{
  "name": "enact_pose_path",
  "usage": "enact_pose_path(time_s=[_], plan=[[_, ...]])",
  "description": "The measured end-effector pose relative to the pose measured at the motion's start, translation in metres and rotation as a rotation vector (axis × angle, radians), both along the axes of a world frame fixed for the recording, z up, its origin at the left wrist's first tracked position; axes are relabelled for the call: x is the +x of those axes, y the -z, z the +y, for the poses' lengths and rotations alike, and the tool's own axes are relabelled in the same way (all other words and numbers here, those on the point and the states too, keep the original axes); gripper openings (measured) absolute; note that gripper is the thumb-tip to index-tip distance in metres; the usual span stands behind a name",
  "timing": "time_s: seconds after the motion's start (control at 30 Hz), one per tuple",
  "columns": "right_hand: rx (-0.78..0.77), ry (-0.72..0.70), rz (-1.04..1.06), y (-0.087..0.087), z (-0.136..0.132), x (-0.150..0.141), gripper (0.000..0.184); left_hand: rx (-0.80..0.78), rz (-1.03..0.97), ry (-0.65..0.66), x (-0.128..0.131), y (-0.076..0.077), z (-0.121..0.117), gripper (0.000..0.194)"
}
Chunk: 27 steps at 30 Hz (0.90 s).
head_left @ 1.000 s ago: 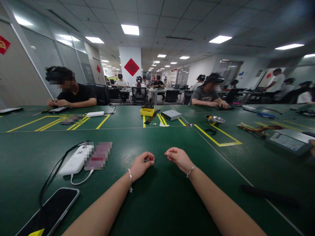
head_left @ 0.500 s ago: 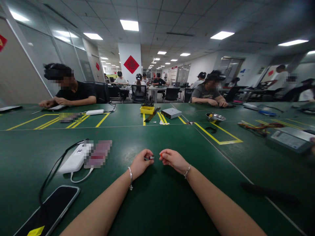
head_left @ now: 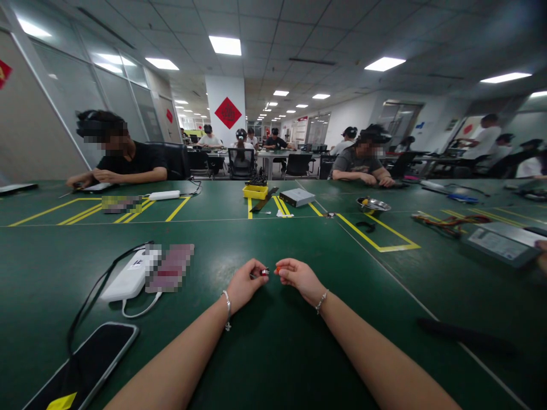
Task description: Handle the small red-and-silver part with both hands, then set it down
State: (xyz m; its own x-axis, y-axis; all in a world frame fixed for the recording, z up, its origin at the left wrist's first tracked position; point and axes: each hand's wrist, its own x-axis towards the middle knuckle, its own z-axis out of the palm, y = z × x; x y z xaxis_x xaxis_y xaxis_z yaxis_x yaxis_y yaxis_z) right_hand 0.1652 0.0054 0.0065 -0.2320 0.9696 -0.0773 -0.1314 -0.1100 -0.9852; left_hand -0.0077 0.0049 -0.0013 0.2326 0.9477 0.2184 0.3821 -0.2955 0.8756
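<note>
Just above the green table, my left hand (head_left: pixel 249 281) pinches a small silver-and-red piece (head_left: pixel 265 273) that sticks out past the fingertips. Its exact kind is too small to make out. Facing it, my right hand (head_left: pixel 298 277) holds a tiny orange piece (head_left: pixel 277 269) between thumb and forefinger. Only a narrow gap separates the two pieces, and they do not touch. Fingers cover most of both.
To the left lie a white power bank (head_left: pixel 134 277) with cables, a blurred reddish rectangle (head_left: pixel 173 267) and a phone (head_left: pixel 85 364). Further off are a yellow bin (head_left: pixel 255 192), a grey box (head_left: pixel 297 197) and a metal bowl (head_left: pixel 378 206). A power supply (head_left: pixel 504 242) sits right. Two people sit opposite.
My right hand has moved left toward my left hand, and an orange piece now shows in its fingertips. My left hand has turned its piece slightly while staying in place.
</note>
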Motion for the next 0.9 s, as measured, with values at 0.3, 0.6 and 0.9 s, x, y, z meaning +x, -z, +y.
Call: enact_pose_path(time_s=[0.3, 0.6, 0.9], plan=[[0.072, 0.122, -0.064, 0.003, -0.003, -0.022, 0.023, 0.032, 0.035, -0.059, 0.004, -0.001, 0.0, 0.009], [-0.011, 0.113, 0.006, 0.002, -0.011, -0.031, 0.031, 0.088, 0.016, -0.128, 0.004, 0.001, 0.002, 0.009], [-0.011, 0.043, 0.048, 0.006, -0.01, -0.03, 0.036, 0.068, 0.004, -0.173, 0.004, -0.001, 0.001, 0.008]])
